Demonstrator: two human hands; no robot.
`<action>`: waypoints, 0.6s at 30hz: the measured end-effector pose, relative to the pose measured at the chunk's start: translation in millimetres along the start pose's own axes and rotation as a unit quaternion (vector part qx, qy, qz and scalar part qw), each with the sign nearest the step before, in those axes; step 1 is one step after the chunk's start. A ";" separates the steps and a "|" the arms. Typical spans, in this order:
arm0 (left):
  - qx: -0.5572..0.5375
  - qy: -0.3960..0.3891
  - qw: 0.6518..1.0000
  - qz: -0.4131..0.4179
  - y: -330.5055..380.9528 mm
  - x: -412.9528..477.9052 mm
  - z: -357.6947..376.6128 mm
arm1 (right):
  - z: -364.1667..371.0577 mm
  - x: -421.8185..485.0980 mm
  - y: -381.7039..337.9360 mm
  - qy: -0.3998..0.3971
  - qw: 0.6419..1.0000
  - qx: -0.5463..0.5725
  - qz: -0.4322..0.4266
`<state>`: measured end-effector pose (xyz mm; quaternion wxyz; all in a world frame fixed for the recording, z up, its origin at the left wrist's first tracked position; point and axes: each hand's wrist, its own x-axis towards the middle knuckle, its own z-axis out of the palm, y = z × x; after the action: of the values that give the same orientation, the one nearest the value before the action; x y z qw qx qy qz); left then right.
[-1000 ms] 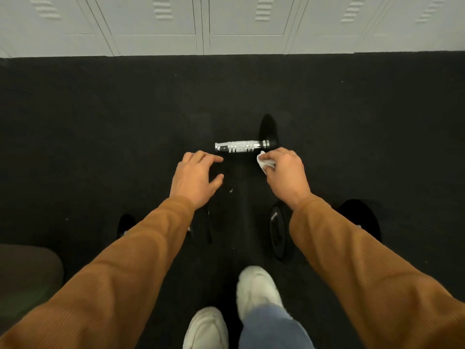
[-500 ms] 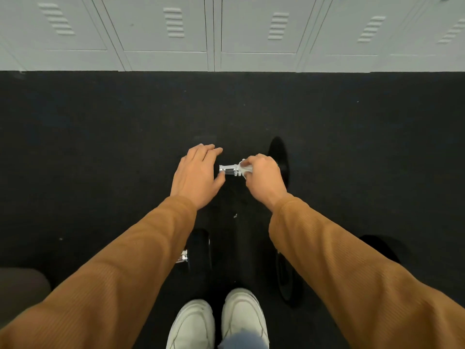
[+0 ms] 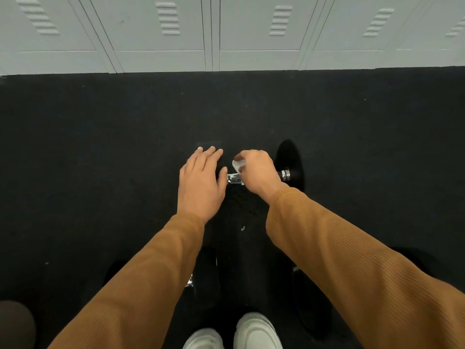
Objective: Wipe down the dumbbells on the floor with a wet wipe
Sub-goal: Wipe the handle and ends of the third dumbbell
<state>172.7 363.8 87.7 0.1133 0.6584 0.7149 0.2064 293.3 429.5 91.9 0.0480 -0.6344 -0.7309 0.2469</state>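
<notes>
A dumbbell with a chrome handle (image 3: 233,178) and black end weights (image 3: 289,162) lies on the dark floor ahead of me. My right hand (image 3: 256,171) is closed over the handle with a white wet wipe (image 3: 238,164) bunched under its fingers. My left hand (image 3: 201,180) rests flat, fingers together, on the dumbbell's left end, which it hides. Two more black dumbbells lie nearer me: one (image 3: 206,273) under my left forearm, one (image 3: 307,293) under my right forearm, both mostly hidden.
Pale grey lockers (image 3: 211,34) line the wall beyond the dark carpet (image 3: 100,147). My white shoes (image 3: 254,331) stand at the bottom edge. A dark brown rounded object (image 3: 15,323) sits at the bottom left corner.
My right hand moved from the handle's right end onto the handle with the wipe. My left hand came down onto the left end. The camera tilted up, showing more lockers.
</notes>
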 end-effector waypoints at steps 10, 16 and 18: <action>0.003 0.023 0.999 0.023 -8.5 0.3 5.4 | 13.3 9.4 2.3 -0.029 0.997 -0.076 0.014; -0.009 0.035 0.999 0.027 -9.1 -1.6 7.8 | 15.9 10.8 2.5 -0.037 0.995 -0.084 -0.039; -0.010 0.032 0.999 0.028 -9.7 -1.8 6.9 | 15.5 9.6 2.0 -0.046 0.993 -0.094 -0.060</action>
<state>167.3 362.5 77.1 0.0910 0.6698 0.6978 0.2372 287.3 434.2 75.2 -0.0308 -0.5791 -0.7891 0.2025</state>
